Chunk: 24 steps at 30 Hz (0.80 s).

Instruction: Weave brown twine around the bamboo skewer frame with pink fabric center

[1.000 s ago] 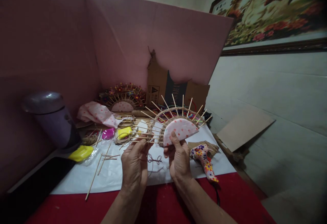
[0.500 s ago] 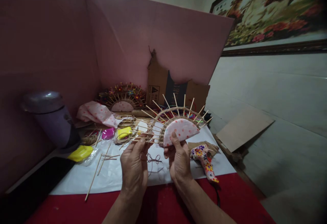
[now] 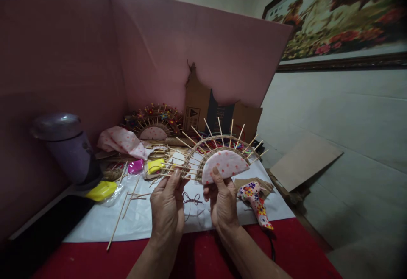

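A half-round woven fan piece (image 3: pixel 222 154) is held up above the table: a pink dotted fabric semicircle (image 3: pixel 226 163) with thin wooden sticks fanning out and a woven cord band round them. My right hand (image 3: pixel 222 200) pinches the lower edge of the fabric semicircle, thumb on its face. My left hand (image 3: pixel 168 207) has its fingers closed on the sticks and cord at the piece's left end. A thin dark cord (image 3: pixel 190 199) hangs between my hands.
On the white sheet (image 3: pixel 143 219) lie loose sticks (image 3: pixel 117 224), yellow (image 3: pixel 101 191) and pink (image 3: pixel 136 166) packets and a flowered glue gun (image 3: pixel 256 205). A finished decorated fan (image 3: pixel 154 122), pink fabric (image 3: pixel 122 141), cardboard boxes (image 3: pixel 219 118), a purple pot (image 3: pixel 70 149) and pink boards surround it.
The piece and both hands have tilted and shifted very slightly; the grips are the same.
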Motion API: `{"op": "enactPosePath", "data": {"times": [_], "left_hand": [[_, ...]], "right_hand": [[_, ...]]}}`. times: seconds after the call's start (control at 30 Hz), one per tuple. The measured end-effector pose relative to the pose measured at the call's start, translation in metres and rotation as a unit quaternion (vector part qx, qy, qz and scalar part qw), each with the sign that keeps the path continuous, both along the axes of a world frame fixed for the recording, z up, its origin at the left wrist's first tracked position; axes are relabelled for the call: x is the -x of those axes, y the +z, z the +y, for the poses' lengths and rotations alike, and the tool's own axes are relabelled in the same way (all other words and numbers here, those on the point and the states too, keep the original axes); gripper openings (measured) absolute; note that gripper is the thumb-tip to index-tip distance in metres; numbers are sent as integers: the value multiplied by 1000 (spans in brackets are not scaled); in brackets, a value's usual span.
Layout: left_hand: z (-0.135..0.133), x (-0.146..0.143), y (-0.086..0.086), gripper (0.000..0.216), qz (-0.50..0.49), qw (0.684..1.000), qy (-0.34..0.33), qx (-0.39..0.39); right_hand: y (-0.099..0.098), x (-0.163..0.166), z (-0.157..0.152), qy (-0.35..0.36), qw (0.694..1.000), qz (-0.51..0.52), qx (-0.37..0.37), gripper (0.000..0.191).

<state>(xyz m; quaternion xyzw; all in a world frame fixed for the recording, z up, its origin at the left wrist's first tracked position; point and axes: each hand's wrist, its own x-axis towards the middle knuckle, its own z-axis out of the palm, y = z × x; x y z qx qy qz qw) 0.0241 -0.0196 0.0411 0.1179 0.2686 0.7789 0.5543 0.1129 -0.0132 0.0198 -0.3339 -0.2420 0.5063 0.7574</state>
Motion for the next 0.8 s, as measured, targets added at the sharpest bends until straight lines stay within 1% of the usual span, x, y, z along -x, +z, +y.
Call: {"op": "enactPosePath", "data": {"times": [0.33,0.47,0.8], "left_hand": [[0,1,-3,3,-4,1000,9,-5],[2,2,-1,7,-10,1000,2,8],[1,3,2,7,-4,1000,17,20]], "right_hand": [[-1,2,-1,3,1000,7,0,26],[-1,4,-1,6,1000,6,-9,27],[-5,5,-2,8,1000,1,-10,27]]}}
